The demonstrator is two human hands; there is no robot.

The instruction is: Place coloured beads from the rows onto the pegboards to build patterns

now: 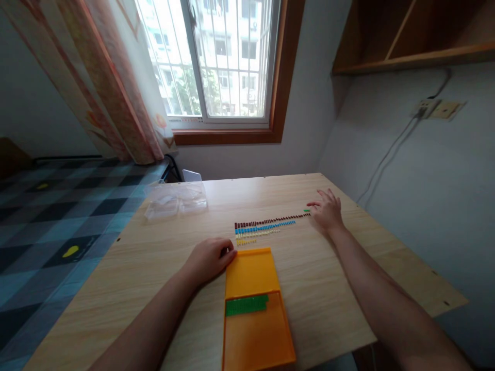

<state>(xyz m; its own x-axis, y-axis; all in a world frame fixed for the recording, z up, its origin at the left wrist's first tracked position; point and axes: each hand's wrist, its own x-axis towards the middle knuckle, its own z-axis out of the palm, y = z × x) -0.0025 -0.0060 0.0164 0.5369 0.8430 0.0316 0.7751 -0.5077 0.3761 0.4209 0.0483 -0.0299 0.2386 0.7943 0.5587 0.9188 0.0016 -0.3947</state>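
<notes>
The right hand (pixel 327 211), fingers spread apart, is beside a green tile (pixel 307 210) near the right end of the brown tile row (pixel 270 220). The left hand (pixel 209 258) curls at the orange tray's (pixel 259 342) far-left corner; whether it grips, I cannot tell. Packed green tiles (pixel 246 305) lie inside.

- Daylight comes through the window (pixel 237 77) at upper centre, its panes nearly washed out.
- The shelf (pixel 421 57) at upper right lies in dim shade.
- Pale sheen on the tabletop's (pixel 251 190) far side.
- Small pieces (pixel 247 230) mid-frame look soft.
- Edges stretch, wide-angle.
</notes>
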